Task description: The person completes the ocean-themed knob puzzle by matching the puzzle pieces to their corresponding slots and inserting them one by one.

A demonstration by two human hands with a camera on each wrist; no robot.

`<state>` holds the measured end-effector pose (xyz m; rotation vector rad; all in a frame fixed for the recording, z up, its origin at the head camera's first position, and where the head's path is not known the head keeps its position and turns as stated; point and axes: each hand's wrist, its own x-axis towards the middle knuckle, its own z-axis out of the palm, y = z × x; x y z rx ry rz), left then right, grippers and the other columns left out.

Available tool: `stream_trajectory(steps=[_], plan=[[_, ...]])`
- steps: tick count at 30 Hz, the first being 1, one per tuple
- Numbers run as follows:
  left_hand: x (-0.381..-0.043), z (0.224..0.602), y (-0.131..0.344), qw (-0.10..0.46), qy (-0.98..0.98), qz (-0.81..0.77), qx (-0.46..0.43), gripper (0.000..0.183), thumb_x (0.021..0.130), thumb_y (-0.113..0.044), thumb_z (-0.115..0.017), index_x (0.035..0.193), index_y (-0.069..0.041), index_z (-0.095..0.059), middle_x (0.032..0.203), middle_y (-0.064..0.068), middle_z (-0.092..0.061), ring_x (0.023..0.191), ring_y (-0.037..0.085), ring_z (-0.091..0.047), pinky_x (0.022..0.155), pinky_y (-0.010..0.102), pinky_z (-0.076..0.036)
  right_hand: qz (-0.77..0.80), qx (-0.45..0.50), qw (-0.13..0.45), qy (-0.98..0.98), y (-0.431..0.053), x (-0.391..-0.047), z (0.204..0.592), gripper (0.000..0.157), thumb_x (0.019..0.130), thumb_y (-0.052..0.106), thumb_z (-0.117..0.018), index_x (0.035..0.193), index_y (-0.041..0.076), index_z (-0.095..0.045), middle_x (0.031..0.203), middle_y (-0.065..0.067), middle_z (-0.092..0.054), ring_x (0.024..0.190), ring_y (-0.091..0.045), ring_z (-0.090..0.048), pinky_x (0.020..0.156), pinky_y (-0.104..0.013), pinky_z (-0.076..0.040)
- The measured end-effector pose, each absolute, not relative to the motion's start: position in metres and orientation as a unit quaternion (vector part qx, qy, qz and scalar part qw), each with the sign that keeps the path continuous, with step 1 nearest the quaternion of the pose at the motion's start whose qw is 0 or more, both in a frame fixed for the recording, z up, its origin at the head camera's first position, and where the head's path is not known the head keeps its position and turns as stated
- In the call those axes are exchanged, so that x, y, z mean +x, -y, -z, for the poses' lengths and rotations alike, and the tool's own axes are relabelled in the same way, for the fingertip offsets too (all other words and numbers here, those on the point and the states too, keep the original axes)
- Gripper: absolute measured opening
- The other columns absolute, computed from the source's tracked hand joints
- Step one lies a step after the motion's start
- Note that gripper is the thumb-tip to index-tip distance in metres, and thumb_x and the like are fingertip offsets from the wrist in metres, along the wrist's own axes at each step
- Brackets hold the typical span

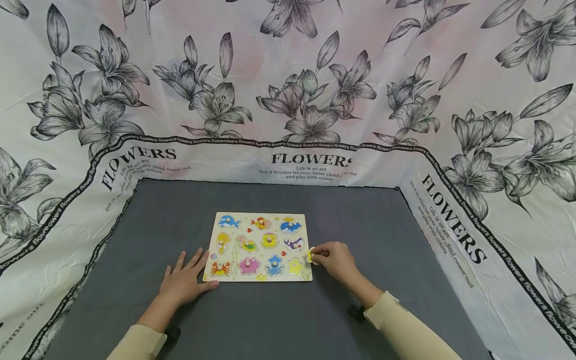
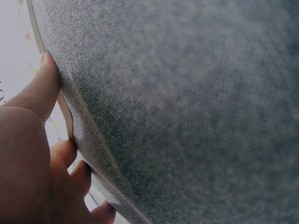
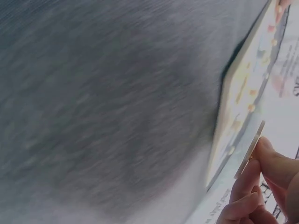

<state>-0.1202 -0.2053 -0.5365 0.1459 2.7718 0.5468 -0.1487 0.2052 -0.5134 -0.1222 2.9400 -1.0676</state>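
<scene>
A pale wooden peg puzzle board (image 1: 256, 254) with colourful sea animals lies on the grey cloth. My right hand (image 1: 335, 260) pinches a small yellow puzzle piece (image 1: 309, 256) between thumb and fingertips, at the board's right edge. Seen edge-on in the right wrist view, the thin piece (image 3: 246, 156) is held by its knob, apart from the board (image 3: 233, 98). At the lower left corner my left hand (image 1: 183, 280) rests with spread fingers, its thumb along the near edge. A yellow star shape (image 1: 295, 266) without a visible knob sits at the board's lower right.
Knobbed pieces on the board include a red crab (image 1: 220, 269), a pink crab-like animal (image 1: 249, 266) and a blue squid (image 1: 274, 265). Grey cloth (image 1: 252, 320) surrounds the board. White flower-printed fabric (image 1: 310, 167) borders it at the back and sides.
</scene>
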Motion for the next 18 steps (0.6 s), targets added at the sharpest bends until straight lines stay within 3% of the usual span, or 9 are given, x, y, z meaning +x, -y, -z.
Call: stream_trajectory(steps=[5,18], plan=[[-0.121,0.534,0.206,0.155,-0.968,-0.191,0.052,0.104,0.084,-0.068,-0.068,0.162,-0.015,-0.024,0.169,0.014,-0.017,0.153,0.050,-0.002,0.114,0.078,-0.004,0.346,-0.048,0.010,-0.937,-0.191,-0.151,0.508,0.007,0.086,0.017,-0.082,0.093,0.014,-0.083,0.080,0.004,-0.076,0.061,-0.007,-0.058,0.052,-0.024,-0.044],[-0.123,0.542,0.210,0.150,-0.967,-0.196,0.057,0.106,0.082,-0.072,-0.065,0.162,-0.016,-0.024,0.169,0.013,-0.017,0.153,0.050,-0.002,0.113,0.079,-0.005,0.330,-0.085,0.019,-0.940,-0.168,-0.148,0.515,0.005,0.085,0.021,-0.083,0.090,0.018,-0.083,0.087,0.006,-0.077,0.067,-0.006,-0.058,0.057,-0.024,-0.046]])
